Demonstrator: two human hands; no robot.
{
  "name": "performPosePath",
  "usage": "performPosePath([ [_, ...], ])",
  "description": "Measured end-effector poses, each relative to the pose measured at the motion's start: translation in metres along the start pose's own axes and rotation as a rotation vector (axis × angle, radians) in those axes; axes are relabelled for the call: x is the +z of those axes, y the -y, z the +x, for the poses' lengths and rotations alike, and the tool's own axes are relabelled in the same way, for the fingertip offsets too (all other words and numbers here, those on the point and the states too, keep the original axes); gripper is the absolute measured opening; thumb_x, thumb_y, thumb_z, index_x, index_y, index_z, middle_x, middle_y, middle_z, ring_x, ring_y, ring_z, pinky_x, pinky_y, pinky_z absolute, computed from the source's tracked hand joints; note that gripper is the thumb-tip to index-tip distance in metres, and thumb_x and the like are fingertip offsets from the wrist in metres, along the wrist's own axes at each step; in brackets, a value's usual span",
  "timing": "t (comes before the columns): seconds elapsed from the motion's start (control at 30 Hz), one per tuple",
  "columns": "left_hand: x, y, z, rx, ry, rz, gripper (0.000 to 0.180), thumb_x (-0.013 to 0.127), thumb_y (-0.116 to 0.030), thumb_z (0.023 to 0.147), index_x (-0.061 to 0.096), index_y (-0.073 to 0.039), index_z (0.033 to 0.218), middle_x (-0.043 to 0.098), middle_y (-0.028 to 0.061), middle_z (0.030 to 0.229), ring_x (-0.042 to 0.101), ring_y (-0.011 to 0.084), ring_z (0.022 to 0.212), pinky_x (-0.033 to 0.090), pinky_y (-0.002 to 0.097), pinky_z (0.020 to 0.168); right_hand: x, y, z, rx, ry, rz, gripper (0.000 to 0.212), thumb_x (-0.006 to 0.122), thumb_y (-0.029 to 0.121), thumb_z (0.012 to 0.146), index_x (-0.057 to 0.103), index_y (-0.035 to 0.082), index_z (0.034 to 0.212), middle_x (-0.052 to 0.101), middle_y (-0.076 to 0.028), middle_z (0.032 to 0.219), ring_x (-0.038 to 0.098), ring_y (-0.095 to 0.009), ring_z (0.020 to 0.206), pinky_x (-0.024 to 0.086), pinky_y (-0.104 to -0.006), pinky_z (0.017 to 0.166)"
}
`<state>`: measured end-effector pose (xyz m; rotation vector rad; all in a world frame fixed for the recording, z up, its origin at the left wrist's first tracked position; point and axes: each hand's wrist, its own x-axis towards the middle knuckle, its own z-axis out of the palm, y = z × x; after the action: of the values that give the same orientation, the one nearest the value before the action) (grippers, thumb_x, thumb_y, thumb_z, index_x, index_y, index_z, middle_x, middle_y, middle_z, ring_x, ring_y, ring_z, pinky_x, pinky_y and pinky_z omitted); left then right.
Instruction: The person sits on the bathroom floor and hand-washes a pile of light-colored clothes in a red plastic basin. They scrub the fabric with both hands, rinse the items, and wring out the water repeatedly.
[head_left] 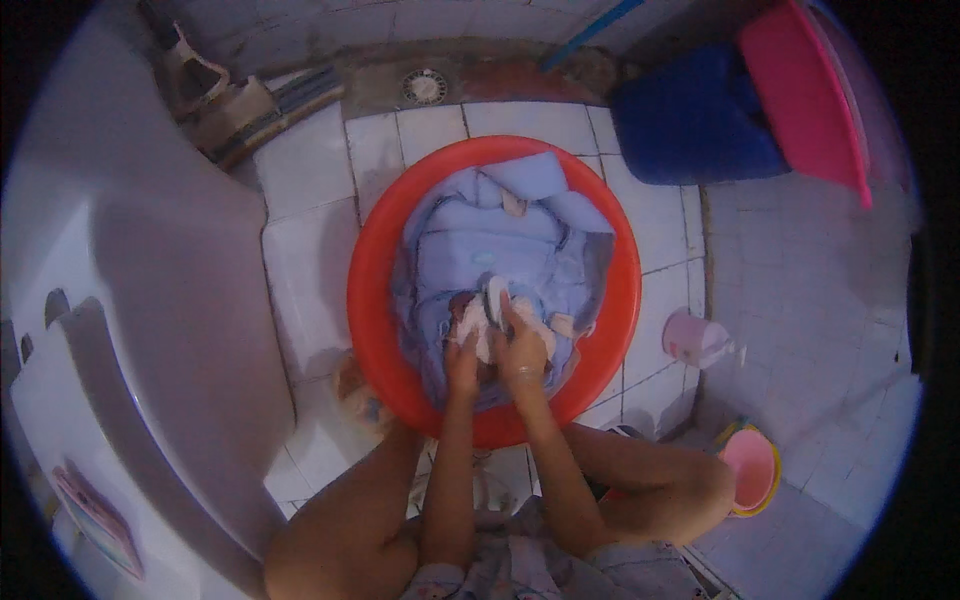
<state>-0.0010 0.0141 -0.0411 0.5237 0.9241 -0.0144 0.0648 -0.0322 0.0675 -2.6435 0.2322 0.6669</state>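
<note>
Bending over a red-orange plastic basin (622, 270) on a white-tiled floor (305, 175), a person is working a bunched white cloth (472, 335) above pale-blue garments (485, 245) that are filling most of the basin. The left hand (461, 368) is gripping the cloth from the near side, its fingertips partly hidden; the right hand (524, 352) is holding a white, dark-edged oval tool (495, 302), probably a scrubbing brush, upright against it.

Slipping looks like the likeliest trouble: if the cloth is wet, a hard stroke could be carrying the tool off the folds and into the left thumb, which is resting close by. A loose hold could be letting the cloth drop among the garments and tangle there. At the far right, a blue flap (590, 215) is lying close to the basin's rim; tugging at the pile could be dragging it over and onto the floor. Pushing downward off-centre could be sliding the basin on smooth tile, though how much water it is holding is impossible to tell. Beside the person's right knee (700, 490), a pink pail (748, 462) is standing near enough that a sideways shift could be tipping it.
</note>
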Motion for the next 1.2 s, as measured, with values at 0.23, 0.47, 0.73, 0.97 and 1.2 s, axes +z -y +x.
performPosePath([
  [0.23, -0.006, 0.006, 0.003, 0.02, 0.008, -0.034, 0.04, 0.051, -0.01, 0.086, 0.04, -0.005, 0.125, 0.053, 0.0067, 0.112, 0.052, 0.0164, 0.098, 0.042, 0.0283, 0.083, -0.004, -0.021, -0.066, 0.144, 0.107, -0.06, 0.056, 0.06, 0.016, 0.071, 0.047, 0.029, 0.124, 0.059, -0.024, 0.085, 0.058, -0.038, 0.081, 0.046, -0.0401, 0.071],
  [0.47, -0.009, 0.004, 0.0, -0.056, -0.01, 0.098, 0.046, 0.053, -0.009, 0.085, 0.038, -0.006, 0.128, 0.052, 0.0074, 0.115, 0.052, 0.0168, 0.1, 0.043, 0.0285, 0.084, -0.002, -0.007, 0.031, -0.038, 0.148, -0.022, 0.049, 0.057, 0.016, 0.072, 0.051, 0.021, 0.121, 0.062, -0.018, 0.087, 0.06, -0.032, 0.081, 0.046, -0.0374, 0.071],
  [0.73, -0.011, -0.005, 0.006, -0.114, 0.126, 0.069, 0.047, 0.057, -0.008, 0.082, 0.04, -0.008, 0.127, 0.052, 0.0087, 0.115, 0.052, 0.0185, 0.103, 0.045, 0.0325, 0.084, -0.061, -0.089, 0.02, 0.115, 0.587, 0.5, 0.046, 0.056, 0.012, 0.074, 0.053, 0.011, 0.12, 0.054, 0.0, 0.068, 0.043, -0.006, 0.054, 0.038, -0.0203, 0.047],
  [0.97, 0.0, -0.008, -0.004, -0.039, 0.227, 0.261, 0.044, 0.053, -0.009, 0.084, 0.041, -0.002, 0.125, 0.053, 0.0058, 0.113, 0.05, 0.0142, 0.1, 0.04, 0.0277, 0.086, -0.02, -0.015, 0.064, -0.215, 0.499, 0.296, 0.047, 0.056, 0.015, 0.074, 0.053, 0.022, 0.121, 0.055, -0.001, 0.067, 0.047, -0.009, 0.054, 0.041, -0.0228, 0.051],
  [1.2, 0.011, -0.033, -0.01, 0.06, 0.245, 0.372, 0.042, 0.053, -0.008, 0.083, 0.045, -0.007, 0.124, 0.055, 0.0074, 0.109, 0.052, 0.0141, 0.097, 0.041, 0.0278, 0.084, 0.01, -0.147, 0.007, 0.084, 0.083, 0.422, 0.047, 0.059, 0.022, 0.072, 0.055, 0.016, 0.118, 0.063, -0.015, 0.078, 0.057, -0.018, 0.067, 0.046, -0.0291, 0.067],
])
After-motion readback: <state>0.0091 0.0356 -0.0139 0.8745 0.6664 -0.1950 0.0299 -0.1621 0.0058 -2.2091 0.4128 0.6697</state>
